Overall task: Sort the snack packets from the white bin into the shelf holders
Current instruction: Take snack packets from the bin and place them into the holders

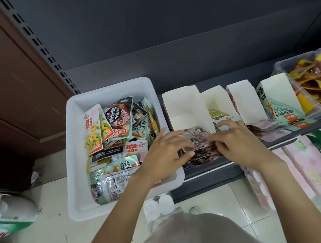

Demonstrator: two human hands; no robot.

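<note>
Dark packet (195,139) is pinched by both hands, left hand (164,154) and right hand (236,140), at the mouth of the leftmost holder (182,105), just right of the white bin (108,89). Long axis runs L-R btwn hands; slot lies straight ahead, so prob pushed fwd next.

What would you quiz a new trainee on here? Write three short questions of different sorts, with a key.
1. True or false: both the left hand and the right hand are on the dark packets.
2. Which holder are those packets going into? A) leftmost white holder B) clear bin C) white bin
3. Fill in: the white bin sits to the ___ of the holders.

Key: 1 true; 2 A; 3 left
</note>
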